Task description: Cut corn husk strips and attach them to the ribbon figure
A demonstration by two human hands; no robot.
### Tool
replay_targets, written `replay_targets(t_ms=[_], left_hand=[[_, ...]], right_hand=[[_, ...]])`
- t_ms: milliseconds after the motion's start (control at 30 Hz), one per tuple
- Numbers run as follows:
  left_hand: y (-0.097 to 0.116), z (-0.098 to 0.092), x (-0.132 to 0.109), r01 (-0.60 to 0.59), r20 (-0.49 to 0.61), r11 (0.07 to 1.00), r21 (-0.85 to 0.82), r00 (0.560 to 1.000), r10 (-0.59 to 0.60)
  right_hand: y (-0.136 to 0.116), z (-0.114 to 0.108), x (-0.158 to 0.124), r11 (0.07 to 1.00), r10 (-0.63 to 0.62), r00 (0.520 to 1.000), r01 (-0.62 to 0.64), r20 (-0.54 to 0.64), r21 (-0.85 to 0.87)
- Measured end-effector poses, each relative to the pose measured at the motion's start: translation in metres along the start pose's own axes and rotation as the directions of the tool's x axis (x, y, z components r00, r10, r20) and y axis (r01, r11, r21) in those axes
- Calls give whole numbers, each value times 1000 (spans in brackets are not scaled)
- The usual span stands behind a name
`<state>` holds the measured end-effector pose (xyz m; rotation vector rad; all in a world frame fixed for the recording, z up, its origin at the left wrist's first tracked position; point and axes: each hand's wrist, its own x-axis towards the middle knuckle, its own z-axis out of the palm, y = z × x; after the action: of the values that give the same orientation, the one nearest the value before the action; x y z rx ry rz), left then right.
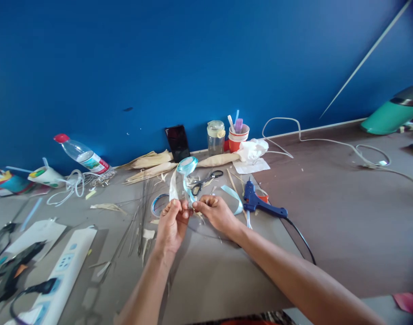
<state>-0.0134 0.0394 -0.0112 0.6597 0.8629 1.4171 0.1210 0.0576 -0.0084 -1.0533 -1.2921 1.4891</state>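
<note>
My left hand (171,225) and my right hand (216,213) meet over the grey mat (206,271), both pinched on a light blue ribbon (186,169). The ribbon rises from my fingers into a loop with a pale strip beside it. Another length of blue ribbon (234,197) curls on the mat just right of my right hand. Black-handled scissors (206,179) lie just behind the hands. A blue glue gun (260,205) rests to the right, its black cord running toward me.
Thin wires (140,216) and dried husk pieces (152,161) litter the mat. Along the blue wall stand a water bottle (82,155), a dark phone (178,142), a jar (216,136) and a paper cup (238,136). A white power strip (62,268) lies at lower left. White cable (328,142) crosses the right.
</note>
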Motion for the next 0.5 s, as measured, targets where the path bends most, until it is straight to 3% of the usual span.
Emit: replay_targets(t_ms=[100,500], left_hand=[[2,0,0,4,47,1000,4,999,-4],[-3,-8,6,15,-10,1000,8,1000,-15]], right_hand=[[-1,-2,1,999,-3,999,2,-42,-33],[8,-3,4,999,-33,999,32,-16,-3]])
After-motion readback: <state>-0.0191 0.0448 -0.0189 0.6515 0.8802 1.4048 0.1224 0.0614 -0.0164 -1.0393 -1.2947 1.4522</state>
